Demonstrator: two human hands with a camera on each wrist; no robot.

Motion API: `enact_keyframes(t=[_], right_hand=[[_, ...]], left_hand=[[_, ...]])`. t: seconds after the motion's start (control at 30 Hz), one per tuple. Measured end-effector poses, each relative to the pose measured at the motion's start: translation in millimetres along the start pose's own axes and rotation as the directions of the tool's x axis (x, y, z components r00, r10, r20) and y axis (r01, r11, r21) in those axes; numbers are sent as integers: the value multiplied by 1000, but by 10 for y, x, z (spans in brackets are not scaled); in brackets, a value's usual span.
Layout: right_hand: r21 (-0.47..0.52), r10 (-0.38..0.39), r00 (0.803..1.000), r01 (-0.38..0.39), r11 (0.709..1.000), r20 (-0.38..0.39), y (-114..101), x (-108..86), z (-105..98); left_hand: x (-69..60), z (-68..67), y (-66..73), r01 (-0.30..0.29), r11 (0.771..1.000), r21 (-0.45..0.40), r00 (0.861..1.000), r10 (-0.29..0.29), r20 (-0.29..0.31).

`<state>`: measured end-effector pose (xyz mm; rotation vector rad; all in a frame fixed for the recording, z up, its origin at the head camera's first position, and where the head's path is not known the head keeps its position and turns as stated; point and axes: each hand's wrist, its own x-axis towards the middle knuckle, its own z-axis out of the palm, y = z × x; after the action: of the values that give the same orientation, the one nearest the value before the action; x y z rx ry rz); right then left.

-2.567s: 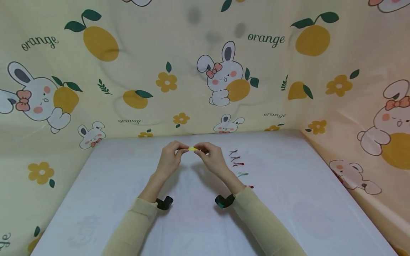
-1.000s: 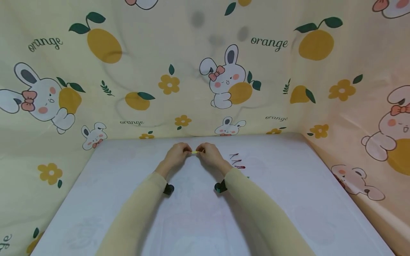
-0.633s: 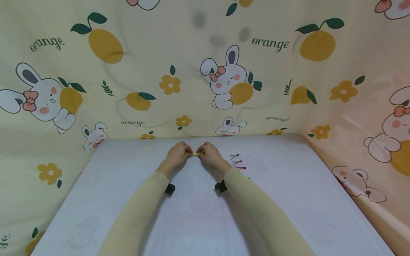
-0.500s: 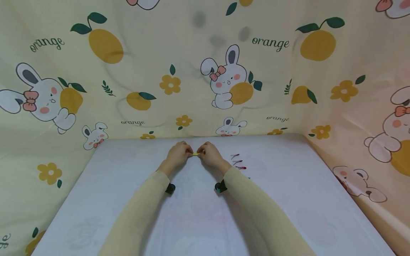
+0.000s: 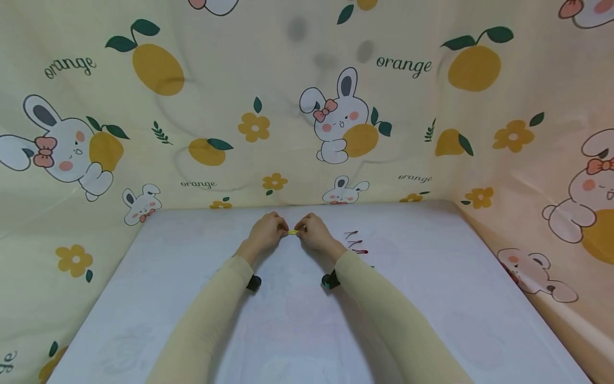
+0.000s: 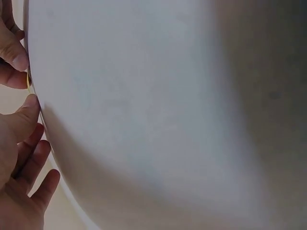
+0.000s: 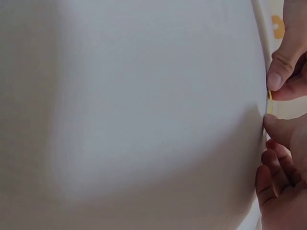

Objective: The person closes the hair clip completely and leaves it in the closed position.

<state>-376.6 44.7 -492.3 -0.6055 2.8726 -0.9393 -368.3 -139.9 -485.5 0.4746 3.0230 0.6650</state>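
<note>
Both hands meet near the far edge of the table over a small yellow hair clip (image 5: 293, 232). My left hand (image 5: 267, 232) pinches its left end, and my right hand (image 5: 314, 233) pinches its right end. Two thin yellow strands show between the fingertips; both ends are covered by fingers. In the left wrist view the clip (image 6: 28, 82) is a thin sliver between the two thumbs. The right wrist view shows the yellow clip (image 7: 271, 102) edge-on, with the outer fingers of my right hand (image 7: 283, 177) loosely bent.
Right of the hands, several thin clips lie in a column on the white table (image 5: 288, 330), among them a dark red clip (image 5: 360, 251). The right sleeve (image 5: 379, 298) covers part of that column. A printed cloth (image 5: 268, 64) hangs behind and at both sides.
Both hands have come down with the yellow clip towards the table. The right sleeve now covers the nearer clips. Lately the hands stay put, while the clip shows as two strands instead of one.
</note>
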Motion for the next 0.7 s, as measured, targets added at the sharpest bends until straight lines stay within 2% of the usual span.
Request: enact_keyframes(t=[0.2, 0.33, 0.5, 0.7], right_hand=[[-2, -21, 1000, 21, 1000, -13, -3, -36, -29], [26, -14, 1000, 14, 1000, -14, -24, -78, -73], [76, 12, 1000, -11, 997, -13, -54, -111, -138], [108, -4, 998, 10, 994, -55, -116, -192, -277]], left_hand=[[-19, -31, 38, -14, 1000, 12, 1000, 14, 9], [-41, -73, 65, -2, 1000, 8, 999, 2, 38], [-98, -142, 87, 10, 998, -57, 998, -7, 56], [-170, -172, 52, 23, 988, -155, 1000, -21, 17]])
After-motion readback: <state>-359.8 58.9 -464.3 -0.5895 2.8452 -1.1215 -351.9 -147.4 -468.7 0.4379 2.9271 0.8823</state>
